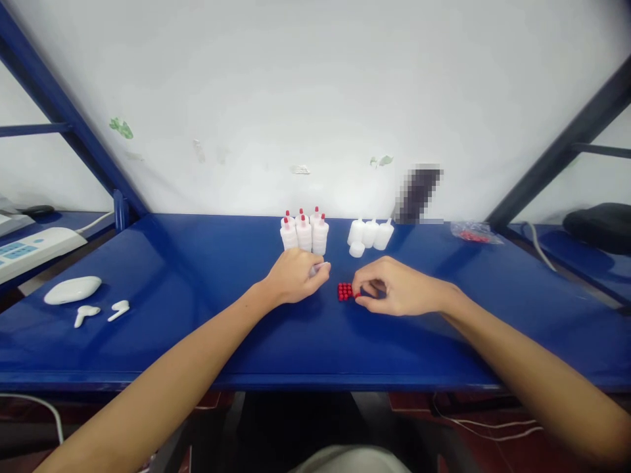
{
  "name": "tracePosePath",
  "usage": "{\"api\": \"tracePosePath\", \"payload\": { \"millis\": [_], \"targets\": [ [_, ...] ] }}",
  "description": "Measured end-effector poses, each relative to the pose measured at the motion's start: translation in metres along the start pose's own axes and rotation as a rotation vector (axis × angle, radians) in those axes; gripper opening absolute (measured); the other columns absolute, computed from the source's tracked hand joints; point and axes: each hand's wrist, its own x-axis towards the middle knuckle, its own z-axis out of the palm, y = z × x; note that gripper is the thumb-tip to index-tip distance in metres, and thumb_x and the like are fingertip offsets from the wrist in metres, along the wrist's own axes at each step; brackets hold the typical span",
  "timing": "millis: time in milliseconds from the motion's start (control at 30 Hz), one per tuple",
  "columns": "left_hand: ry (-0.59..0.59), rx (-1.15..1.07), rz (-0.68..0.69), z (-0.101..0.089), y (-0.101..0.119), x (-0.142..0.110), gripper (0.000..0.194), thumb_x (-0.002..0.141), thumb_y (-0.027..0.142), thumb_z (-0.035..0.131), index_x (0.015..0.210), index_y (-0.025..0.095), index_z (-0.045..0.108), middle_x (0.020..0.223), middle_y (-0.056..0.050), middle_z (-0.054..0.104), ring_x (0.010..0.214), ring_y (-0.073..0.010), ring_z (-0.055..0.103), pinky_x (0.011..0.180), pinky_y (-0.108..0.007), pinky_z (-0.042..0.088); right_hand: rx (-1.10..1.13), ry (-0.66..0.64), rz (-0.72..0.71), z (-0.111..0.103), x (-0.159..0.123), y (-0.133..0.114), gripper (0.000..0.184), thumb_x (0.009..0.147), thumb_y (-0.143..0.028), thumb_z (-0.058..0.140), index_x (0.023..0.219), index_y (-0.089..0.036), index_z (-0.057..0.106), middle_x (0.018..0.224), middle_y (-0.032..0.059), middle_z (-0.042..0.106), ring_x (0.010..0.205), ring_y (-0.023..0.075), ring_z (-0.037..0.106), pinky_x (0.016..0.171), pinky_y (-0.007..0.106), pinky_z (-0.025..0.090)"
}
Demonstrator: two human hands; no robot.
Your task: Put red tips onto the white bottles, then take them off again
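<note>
My left hand [296, 274] is closed around a white squeeze bottle [319, 267], most of it hidden by the fingers. To its right, my right hand [394, 288] pinches a small red cap [357, 296] at the edge of a tight block of red caps [344, 291] on the table. Just beyond my left hand stand several white bottles with red-tipped nozzles [304, 231]. Farther back on the right is a group of white bottles without red tips [371, 234], with one short white piece [357, 249] in front of them.
The blue table [197, 341] backs onto a white wall. A white earbud case [73, 290] and two earbuds [119, 309] lie at the left. A clear plastic bag with red pieces [476, 234] rests at the back right. Blue metal posts [83, 125] rise at both sides.
</note>
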Motion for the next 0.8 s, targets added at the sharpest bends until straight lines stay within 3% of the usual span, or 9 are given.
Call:
{"api": "tracePosePath", "payload": {
  "millis": [133, 333, 467, 633, 800],
  "targets": [
    [-0.041, 0.056, 0.024, -0.002, 0.000, -0.001, 0.042, 0.093, 0.032, 0.039, 0.058, 0.016, 0.053, 0.054, -0.002, 0.053, 0.052, -0.0128, 0.045, 0.057, -0.029, 0.028, 0.033, -0.101, -0.020, 0.001, 0.000, -0.001, 0.015, 0.084, -0.032, 0.066, 0.082, -0.019, 0.073, 0.061, -0.0037, 0.056, 0.051, 0.0083, 0.047, 0.055, 0.023, 0.036],
    [-0.128, 0.072, 0.115, -0.003, 0.005, 0.001, 0.044, 0.095, 0.031, 0.040, 0.057, 0.015, 0.053, 0.061, -0.003, 0.060, 0.073, -0.0177, 0.055, 0.078, -0.035, 0.033, 0.061, -0.147, -0.013, 0.004, 0.002, 0.005, 0.021, 0.086, -0.036, 0.066, 0.082, -0.018, 0.075, 0.061, -0.0021, 0.058, 0.051, 0.0086, 0.048, 0.056, 0.023, 0.038],
    [-0.142, 0.020, 0.096, -0.002, 0.004, 0.001, 0.048, 0.098, 0.030, 0.033, 0.056, 0.016, 0.051, 0.055, -0.001, 0.056, 0.056, -0.0127, 0.047, 0.070, -0.031, 0.033, 0.056, -0.161, -0.020, 0.004, 0.002, 0.004, 0.026, 0.089, -0.037, 0.063, 0.074, -0.018, 0.071, 0.062, -0.0011, 0.060, 0.052, 0.0090, 0.048, 0.054, 0.024, 0.036],
    [-0.175, 0.066, 0.124, -0.006, 0.001, 0.000, 0.045, 0.096, 0.029, 0.033, 0.058, 0.016, 0.053, 0.058, -0.003, 0.058, 0.050, -0.0125, 0.043, 0.054, -0.031, 0.023, 0.016, -0.139, 0.019, 0.005, 0.002, 0.004, 0.025, 0.084, -0.036, 0.066, 0.068, -0.018, 0.061, 0.060, -0.0035, 0.054, 0.052, 0.0085, 0.045, 0.053, 0.024, 0.032],
    [-0.133, 0.040, 0.188, -0.010, 0.000, -0.001, 0.040, 0.095, 0.027, 0.033, 0.062, 0.016, 0.052, 0.058, -0.002, 0.057, 0.051, -0.0125, 0.045, 0.053, -0.029, 0.026, -0.027, 0.008, 0.018, 0.014, 0.005, 0.005, 0.040, 0.079, -0.045, 0.068, 0.067, -0.021, 0.039, 0.060, -0.0066, 0.039, 0.054, 0.0089, 0.032, 0.052, 0.024, 0.026]
  ]
}}
